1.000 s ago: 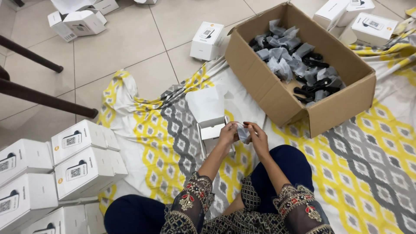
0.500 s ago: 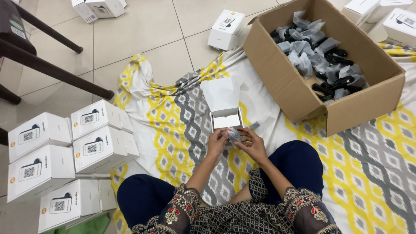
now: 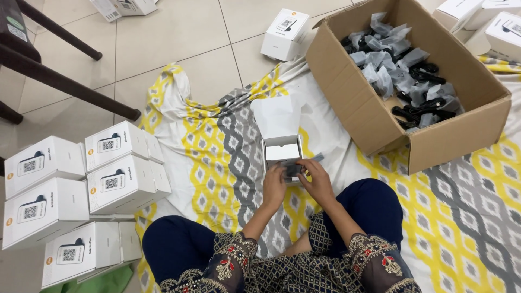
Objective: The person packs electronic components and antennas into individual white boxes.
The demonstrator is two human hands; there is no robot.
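Both hands meet at the front edge of the small open white box [image 3: 283, 150], lid flipped back, sitting on the yellow-grey patterned cloth [image 3: 217, 157] on the floor. Left hand [image 3: 274, 183] and right hand [image 3: 315, 179] are each closed in a grip on a small grey bagged item [image 3: 293, 169], held right at the box mouth, touching or just over its rim; can't tell if it's partly inside. Big cardboard carton [image 3: 374, 116] of the same bagged parts sits just right of the box; stacked closed white boxes [image 3: 76, 190] well off to the left. Risks, my read: bag looks slippery and loosely held at the fingertips, so it could slide off onto the cloth; pushing at an angle could snag on the inner tray; soft cloth under the light box means it may skid or tip forward under pressure.
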